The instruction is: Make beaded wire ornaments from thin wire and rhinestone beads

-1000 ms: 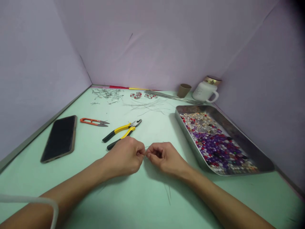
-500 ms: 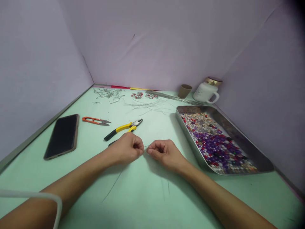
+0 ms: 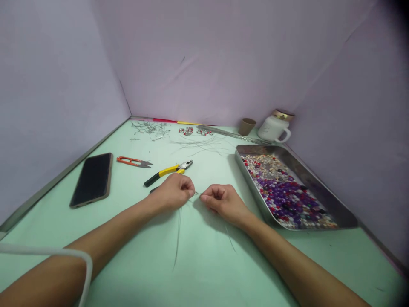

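My left hand (image 3: 175,192) and my right hand (image 3: 221,202) rest close together on the green table (image 3: 204,264), both with fingers pinched. Between them runs a thin silver wire (image 3: 197,194), and each hand grips one end of it. A longer strand of wire (image 3: 177,238) trails from my left hand toward me across the table. Just beyond my left hand lie yellow-handled pliers (image 3: 168,172), partly hidden by my knuckles.
A steel tray (image 3: 322,189) of purple, red and white beads sits at the right. Orange thread snips (image 3: 133,161) and a black phone (image 3: 93,179) lie at the left. At the back are wire scraps (image 3: 150,128), beaded pieces (image 3: 186,131), a paper cup (image 3: 247,126) and a white mug (image 3: 275,127).
Both hands have shifted slightly away from me, still pinching the wire. The trailing strand under my left hand has swung from pointing left to pointing nearly straight toward me.
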